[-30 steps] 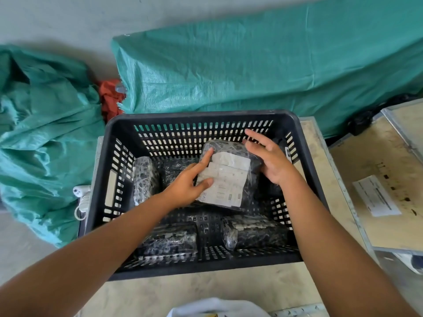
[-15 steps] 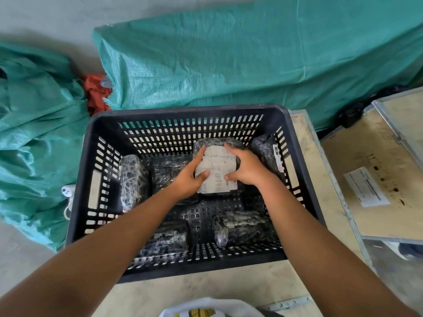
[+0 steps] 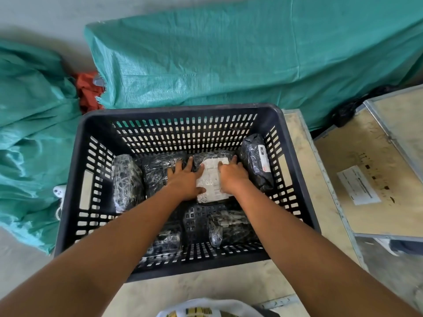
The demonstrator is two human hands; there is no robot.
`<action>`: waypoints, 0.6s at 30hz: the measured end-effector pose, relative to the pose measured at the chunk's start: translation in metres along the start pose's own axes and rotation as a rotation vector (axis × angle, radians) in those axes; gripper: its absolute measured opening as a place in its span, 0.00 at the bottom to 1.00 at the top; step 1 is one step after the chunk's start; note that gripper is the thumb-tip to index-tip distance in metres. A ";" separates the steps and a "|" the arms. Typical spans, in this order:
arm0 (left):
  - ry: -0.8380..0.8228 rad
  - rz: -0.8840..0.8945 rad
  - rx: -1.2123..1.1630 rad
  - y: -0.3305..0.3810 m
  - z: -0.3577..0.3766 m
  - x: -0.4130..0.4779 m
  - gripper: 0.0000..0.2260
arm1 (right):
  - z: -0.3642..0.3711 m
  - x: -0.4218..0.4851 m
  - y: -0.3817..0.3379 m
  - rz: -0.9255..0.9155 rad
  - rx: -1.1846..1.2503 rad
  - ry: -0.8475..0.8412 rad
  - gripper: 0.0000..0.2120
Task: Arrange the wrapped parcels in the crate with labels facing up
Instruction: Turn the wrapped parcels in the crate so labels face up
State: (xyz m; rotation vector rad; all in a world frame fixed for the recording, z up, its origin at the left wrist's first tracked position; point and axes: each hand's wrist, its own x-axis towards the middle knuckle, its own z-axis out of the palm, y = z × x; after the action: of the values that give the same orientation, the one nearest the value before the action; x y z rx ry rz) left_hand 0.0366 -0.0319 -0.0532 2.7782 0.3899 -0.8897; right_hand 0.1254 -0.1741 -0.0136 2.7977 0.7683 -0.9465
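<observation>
A black slotted crate (image 3: 178, 115) stands on a wooden table. Several black parcels wrapped in clear film lie inside. My left hand (image 3: 186, 179) and my right hand (image 3: 231, 177) both press on one parcel (image 3: 211, 179) at the crate's back middle, its white label facing up. Another parcel (image 3: 256, 161) leans against the right wall with its label turned sideways. One parcel (image 3: 128, 181) lies at the left, one (image 3: 158, 170) beside my left hand, and two sit near the front, one on the right (image 3: 231, 227) and one (image 3: 167, 242) partly hidden by my left arm.
Green tarpaulin (image 3: 229, 53) covers bulk behind the crate and more (image 3: 29, 133) lies at the left. A red cloth (image 3: 88, 90) shows between them. A wooden box with a paper sheet (image 3: 357, 184) stands at the right. A white bag (image 3: 206, 310) is at the bottom edge.
Both hands have lowered the labelled parcel from above the crate down onto its floor at the back middle, label still up. My fingers now lie flat on it.
</observation>
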 end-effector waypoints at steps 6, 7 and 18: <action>0.022 -0.045 -0.050 0.008 0.001 -0.003 0.41 | -0.020 -0.018 0.003 -0.058 0.237 0.054 0.36; 0.028 -0.047 -0.071 0.008 0.002 -0.004 0.41 | -0.029 -0.024 0.004 -0.093 0.325 0.113 0.34; 0.043 0.053 -0.226 0.020 0.009 -0.019 0.46 | -0.043 -0.082 0.068 -0.043 0.359 0.436 0.33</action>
State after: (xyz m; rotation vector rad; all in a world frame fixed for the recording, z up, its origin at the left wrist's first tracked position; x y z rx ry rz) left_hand 0.0229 -0.0565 -0.0465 2.5905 0.3959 -0.7263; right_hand 0.1261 -0.2586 0.0648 3.3778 0.7687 -0.5197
